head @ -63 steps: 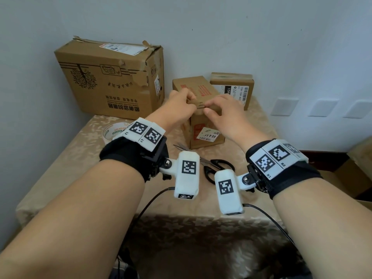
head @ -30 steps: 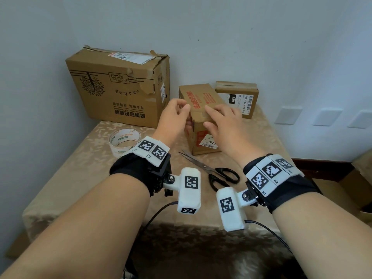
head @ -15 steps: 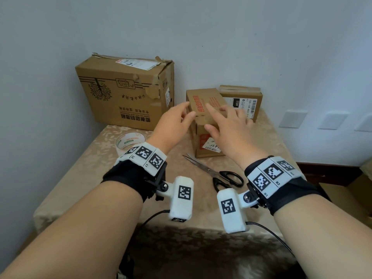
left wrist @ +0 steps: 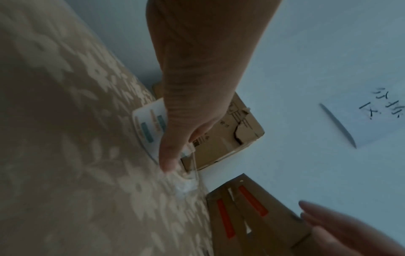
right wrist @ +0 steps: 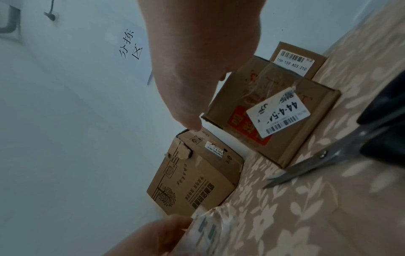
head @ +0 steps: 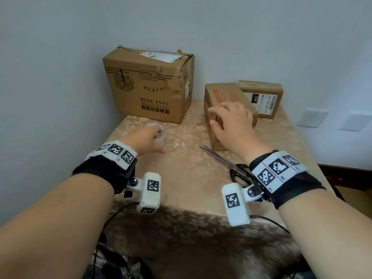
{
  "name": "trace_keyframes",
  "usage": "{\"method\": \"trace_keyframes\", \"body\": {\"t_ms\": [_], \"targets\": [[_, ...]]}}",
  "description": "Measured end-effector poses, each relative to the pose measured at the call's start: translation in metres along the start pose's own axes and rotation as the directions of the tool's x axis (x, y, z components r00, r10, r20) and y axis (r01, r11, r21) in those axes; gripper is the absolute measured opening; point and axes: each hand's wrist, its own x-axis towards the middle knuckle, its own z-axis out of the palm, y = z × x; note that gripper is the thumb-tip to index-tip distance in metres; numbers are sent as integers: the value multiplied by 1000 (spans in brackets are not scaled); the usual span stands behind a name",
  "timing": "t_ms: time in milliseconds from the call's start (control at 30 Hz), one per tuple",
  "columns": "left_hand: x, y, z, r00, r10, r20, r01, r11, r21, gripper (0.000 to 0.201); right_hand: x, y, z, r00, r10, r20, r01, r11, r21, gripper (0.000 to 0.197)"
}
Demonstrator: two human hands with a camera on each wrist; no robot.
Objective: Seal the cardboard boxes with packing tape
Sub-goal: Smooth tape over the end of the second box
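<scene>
Bench (head: 271, 141), patterned beige cloth, set in a corner against the wall.

Left hand (head: 148, 140) is down on the roll of packing tape (head: 161, 130) at the left of the bench, in front of the large box (head: 149, 85). Left wrist view: fingers (left wrist: 168, 161) curl over the white roll (left wrist: 149, 128) and pinch it. A loose clear strip of tape lies on the cloth just right of the hand; blurred, so its extent is unclear.

Right hand (head: 231, 125) is over the near end of the middle box (head: 223, 95), fingers spread and relaxed, gripping nothing. Whether the palm touches the cardboard, cannot tell. The middle box carries red print on top and a white label (right wrist: 278, 112) on its near face.

Small box (head: 261, 97) with a barcode label stands just behind and to the right of the middle box.

Scissors (head: 227, 164) lie on the bench near the middle box, blades pointing away to the left, black handles close to the right wrist.
</scene>
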Motion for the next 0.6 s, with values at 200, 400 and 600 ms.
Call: {"method": "trace_keyframes", "body": {"t_ms": [200, 400, 600], "targets": [[-2, 23, -16, 974, 163, -160, -182, 977, -112, 16, 11, -10, 2, 994, -11, -106, 30, 983, 179, 34], [-10, 53, -42, 905, 257, -339, -375, 858, -351, 11, 16, -9, -25, 994, 103, 41, -106, 779, 618, 36], [-15, 66, -46, 882, 336, -330, -438, 841, -316, 3, 9, -4, -29, 985, 150, 80, -164, 711, 683, 32]]}}
